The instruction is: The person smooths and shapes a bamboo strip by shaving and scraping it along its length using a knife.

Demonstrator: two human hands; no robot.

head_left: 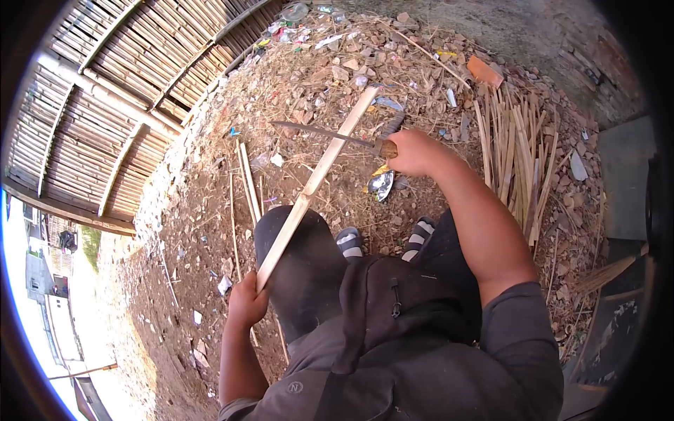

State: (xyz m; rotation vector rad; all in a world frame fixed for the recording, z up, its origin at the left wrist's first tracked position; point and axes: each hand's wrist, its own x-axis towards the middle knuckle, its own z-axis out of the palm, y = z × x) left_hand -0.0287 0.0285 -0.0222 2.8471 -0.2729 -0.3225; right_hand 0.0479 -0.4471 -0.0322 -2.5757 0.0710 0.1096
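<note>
My left hand is closed around the near end of a pale split bamboo strip. The strip slants up and away across my left knee, with a node near its middle. In my right hand is the handle of a long, narrow, dark-bladed knife. Its blade points left and crosses the strip near the far end; whether it touches or only passes over, I cannot tell. A crumpled silver wrapper lies on the ground below my right hand.
A pile of split bamboo strips lies to the right, near an orange brick piece. More thin strips lie left of my knee. A bamboo-slat wall stands at upper left. Rubble and litter cover the ground.
</note>
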